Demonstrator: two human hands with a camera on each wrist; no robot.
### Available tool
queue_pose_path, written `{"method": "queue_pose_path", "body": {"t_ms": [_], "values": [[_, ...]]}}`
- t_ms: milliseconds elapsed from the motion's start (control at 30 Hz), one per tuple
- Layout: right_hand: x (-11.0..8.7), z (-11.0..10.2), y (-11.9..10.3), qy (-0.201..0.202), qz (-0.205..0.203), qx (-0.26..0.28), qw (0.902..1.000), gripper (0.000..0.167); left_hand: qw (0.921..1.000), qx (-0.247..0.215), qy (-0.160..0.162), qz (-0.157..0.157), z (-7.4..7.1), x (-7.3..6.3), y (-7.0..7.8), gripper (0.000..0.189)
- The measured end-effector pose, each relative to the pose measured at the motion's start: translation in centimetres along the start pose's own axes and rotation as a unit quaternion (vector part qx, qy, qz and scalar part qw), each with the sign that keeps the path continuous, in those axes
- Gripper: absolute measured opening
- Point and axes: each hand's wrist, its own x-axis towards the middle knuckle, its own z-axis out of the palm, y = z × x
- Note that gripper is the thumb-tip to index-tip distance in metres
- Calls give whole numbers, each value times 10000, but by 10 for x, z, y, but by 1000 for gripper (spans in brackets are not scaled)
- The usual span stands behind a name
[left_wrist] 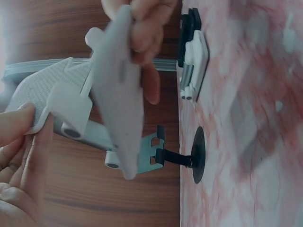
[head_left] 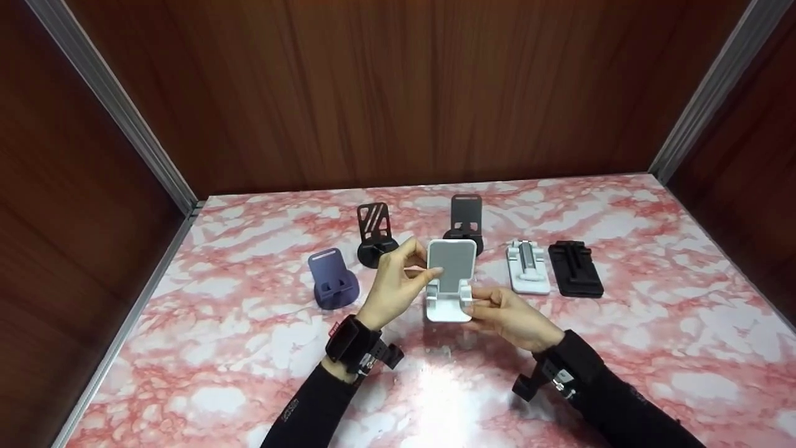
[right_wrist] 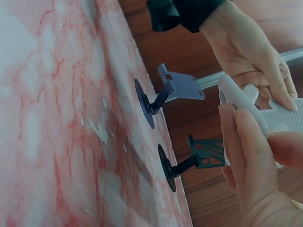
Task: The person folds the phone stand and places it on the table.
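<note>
A white folding phone stand [head_left: 449, 308] with a grey backrest pad is lifted off the tabletop and unfolded. My left hand [head_left: 398, 283] pinches the left edge of its backrest, thumb on the front face. At the lower right, my right hand [head_left: 511, 315] grips the stand's base between thumb and fingers. From the side, the left wrist view shows the base plate [left_wrist: 116, 101] apart from the tilted backrest [left_wrist: 49, 90], with a grey arm between them. The right wrist view has my right fingers [right_wrist: 253, 146] along the base's underside.
Behind the hands stand a purple phone stand [head_left: 333, 277], a black slotted one [head_left: 375, 230] and a dark grey one [head_left: 466, 214]. To the right lie a folded white stand [head_left: 527, 274] and a folded black stand [head_left: 577, 270]. Wooden panels [head_left: 398, 93] enclose the marbled table [head_left: 236, 348].
</note>
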Motion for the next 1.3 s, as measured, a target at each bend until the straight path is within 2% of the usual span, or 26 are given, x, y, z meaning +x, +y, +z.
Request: {"method": "queue_pose_path", "body": {"t_ms": [100,200,467,567,767,833,900,1033,1200,1300], "values": [[-1,2,0,-3,-22,3,10000,49,9988,351,142,297,0,0,-3,23],[-1,3,-1,5,-45,-3,10000,47,9945,778,295,640,0,0,-5,22],[-2,3,0,-2,-86,-113,9999,48,9728,1718,604,1435,-1,0,-10,18],[-1,3,0,-22,-96,-139,9999,49,9587,2129,713,1747,-2,-1,-11,18],[-2,5,-1,-11,-68,-75,9999,54,9126,3074,951,2523,-2,-1,-13,19],[-3,5,-2,6,-56,-65,10000,55,9008,3227,1017,2723,-2,-1,-13,18],[-3,6,-3,30,-41,-64,10000,56,8933,3297,1059,2864,-2,-1,-13,18],[-4,5,-3,86,-28,-64,9999,55,8834,3398,1087,3038,-2,-1,-13,16],[-3,4,-5,185,33,-67,9998,47,8675,3641,1128,3196,-1,-3,-14,18],[-4,3,-8,231,222,38,9995,54,8568,3772,1102,3338,0,-3,-14,19]]}}
